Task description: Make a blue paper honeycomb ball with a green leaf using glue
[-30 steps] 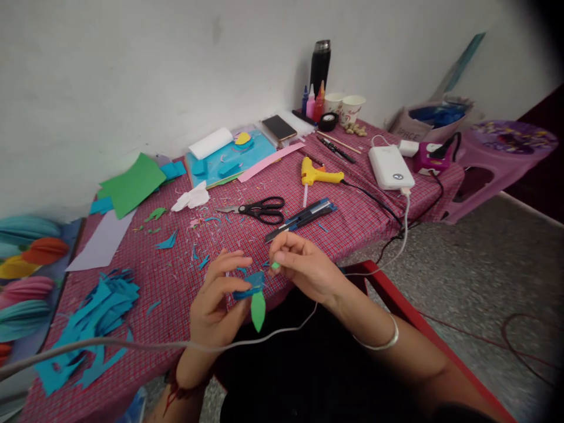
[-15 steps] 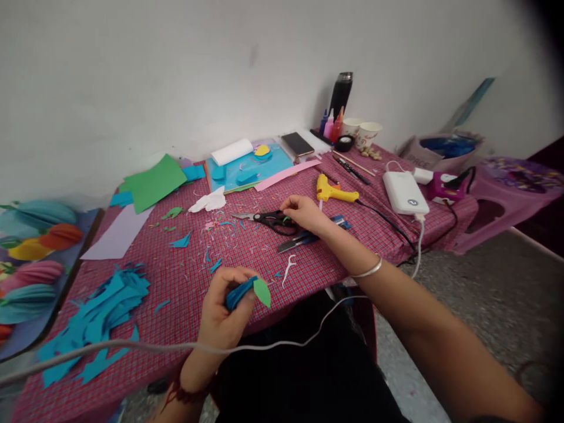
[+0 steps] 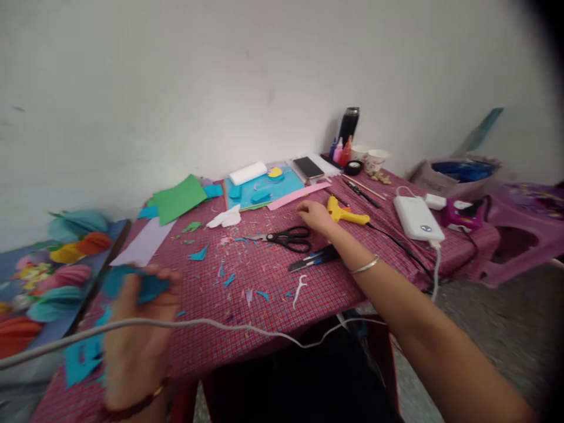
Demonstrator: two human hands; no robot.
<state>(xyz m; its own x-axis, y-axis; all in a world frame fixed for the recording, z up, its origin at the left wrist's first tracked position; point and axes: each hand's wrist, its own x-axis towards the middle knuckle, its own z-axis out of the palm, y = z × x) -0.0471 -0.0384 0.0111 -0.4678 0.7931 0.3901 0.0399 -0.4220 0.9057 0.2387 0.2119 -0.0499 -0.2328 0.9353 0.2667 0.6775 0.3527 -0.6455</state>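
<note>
Over the left part of the table my left hand [image 3: 152,317], blurred by motion, is closed on a blue folded paper piece [image 3: 153,289]. Its thumb lies across the paper; no green leaf shows on it from this side. My right hand [image 3: 316,217] rests low over the table's middle, fingers loosely bent and partly hidden, with nothing visible in them. Black-handled scissors [image 3: 288,238] lie just below that hand, blades pointing left. To its right is a yellow glue gun [image 3: 348,216]. A cutter knife [image 3: 312,258] lies partly beneath the right forearm.
A white cable [image 3: 211,322] crosses in front of me. Paper scraps [image 3: 199,254] litter the cloth; blue strips [image 3: 81,358] are beside my left hand. Green paper [image 3: 180,200], a phone [image 3: 308,167], cups [image 3: 376,160] and a power bank [image 3: 418,217] stand farther out. Paper ornaments [image 3: 66,276] are left.
My left hand has moved left and turned with the blue paper piece. My right hand has come off the scissors' handles, which now lie uncovered. The view has shifted slightly left and up.
</note>
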